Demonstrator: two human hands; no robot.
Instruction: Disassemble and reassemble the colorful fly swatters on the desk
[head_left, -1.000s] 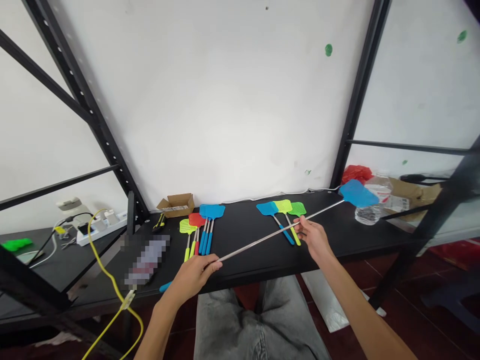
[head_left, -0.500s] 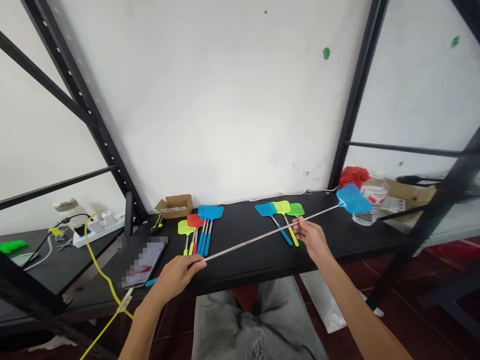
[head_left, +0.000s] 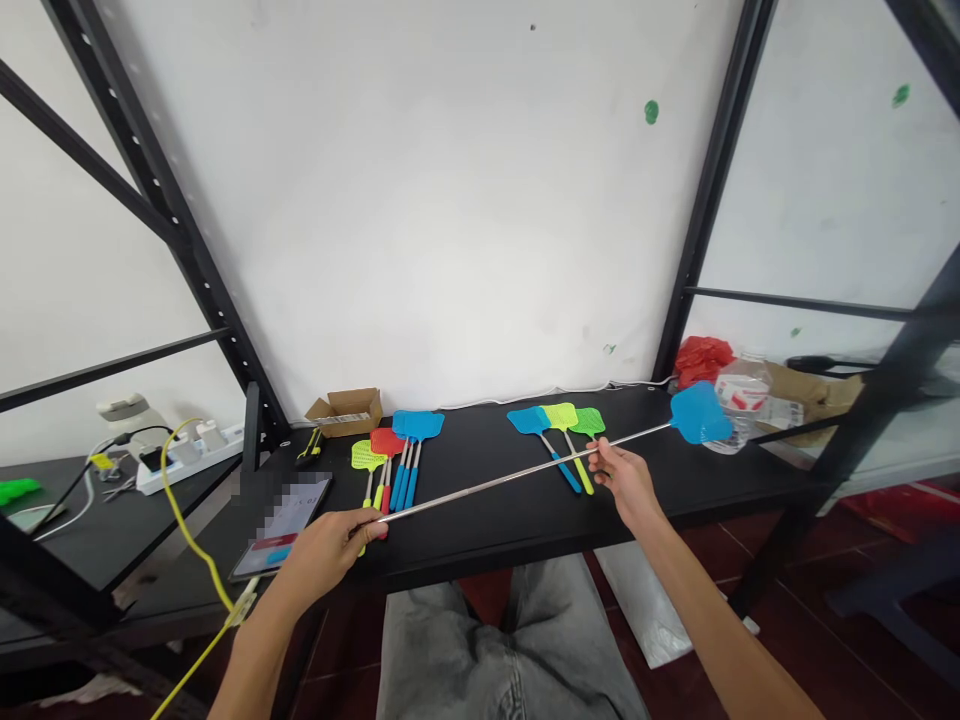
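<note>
A blue fly swatter with a long thin metal rod (head_left: pixel 487 485) stretches across in front of me, its blue head (head_left: pixel 701 412) at the right. My left hand (head_left: pixel 330 550) is closed around the handle end, and a bit of blue handle (head_left: pixel 280 553) sticks out past it. My right hand (head_left: pixel 624 475) pinches the rod closer to the head. Beneath the rod's right part lie a blue swatter (head_left: pixel 551 440), a yellow one (head_left: pixel 561 415) and a green one (head_left: pixel 590 422). Beyond my left hand, several short swatters (head_left: pixel 401 470) in yellow, red and blue lie side by side.
The black shelf (head_left: pixel 480 535) carries a small open cardboard box (head_left: pixel 345 412), a yellow-black cutter (head_left: pixel 309 447) and a tablet (head_left: pixel 289 515). At right stand a plastic bottle (head_left: pixel 742 395) and a red bag (head_left: pixel 703 360). A yellow cable (head_left: pixel 195 540) hangs at left, near a white power strip (head_left: pixel 191 460).
My left hand has moved left along with the handle end, and the visible rod looks longer. The swatter head sits slightly lower. My right hand has barely moved.
</note>
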